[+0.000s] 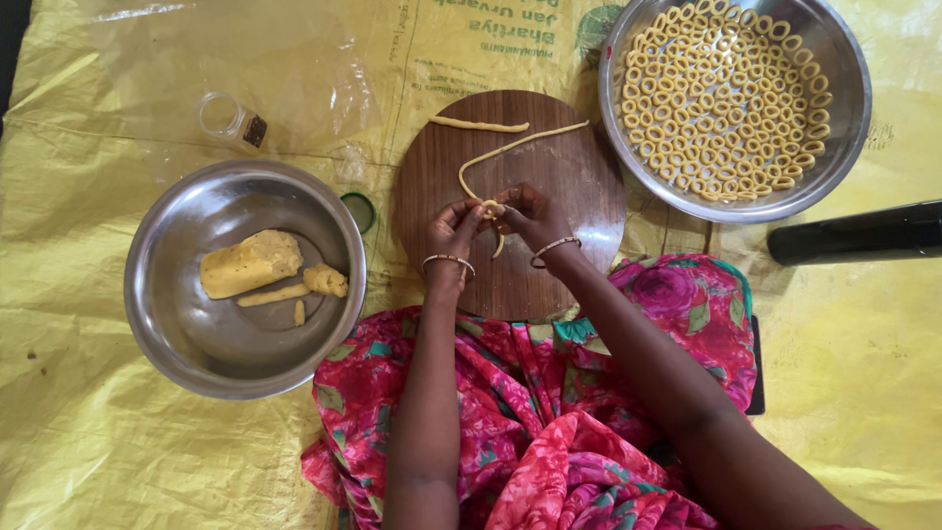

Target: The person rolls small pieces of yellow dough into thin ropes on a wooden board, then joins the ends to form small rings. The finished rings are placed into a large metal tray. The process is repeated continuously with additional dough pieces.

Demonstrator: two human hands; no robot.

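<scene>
Over a round wooden board (pixel 549 167) my left hand (pixel 452 234) and my right hand (pixel 525 214) pinch the near end of a long thin dough rope (pixel 510 147), curling it into a small ring between the fingertips. The rope's far end trails toward the board's upper right edge. A shorter dough strip (pixel 478 125) lies near the board's far edge. A bangle sits on each wrist.
A steel bowl (pixel 177 324) at the left holds a dough lump (pixel 249 263) and small pieces. A large steel bowl (pixel 834 128) at the upper right holds several dough rings (pixel 726 98). A small glass jar (pixel 228 118) lies on the yellow sheet (pixel 98 442). A black object (pixel 863 234) lies at the right.
</scene>
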